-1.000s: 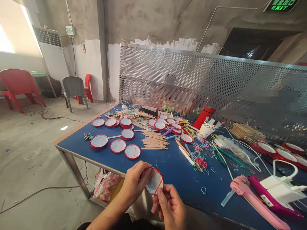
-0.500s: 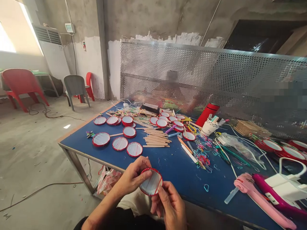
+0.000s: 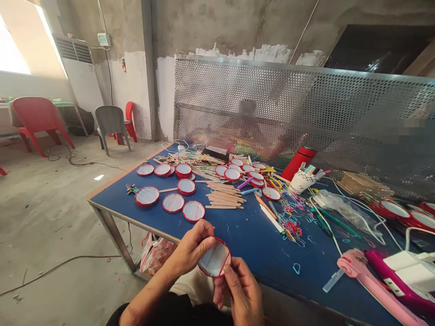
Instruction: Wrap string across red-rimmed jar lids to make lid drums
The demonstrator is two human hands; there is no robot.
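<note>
A small round white disc with a red rim [image 3: 215,259] is held above my lap, just off the table's near edge. Thin bands run across its face, a red one at the right side. My left hand [image 3: 196,248] grips the upper left rim, thumb on the face and fingers behind. At the lower right rim my right hand [image 3: 240,285] pinches the disc near the red band; its fingertips are partly hidden. Similar red-rimmed discs [image 3: 193,211] lie on the blue table [image 3: 234,240] beyond my hands, some with bands across them.
Wooden craft sticks [image 3: 224,198], a pile of coloured rubber bands [image 3: 292,222], markers [image 3: 270,217] and a white pen cup [image 3: 302,180] lie farther back. A red bottle [image 3: 299,163] leans by the perforated metal screen [image 3: 217,90]. On the right are a pink handle [image 3: 374,285] and cables.
The view has shifted slightly, so the table and its items sit a little farther right. Both hands keep their hold on the disc, almost unmoved.
</note>
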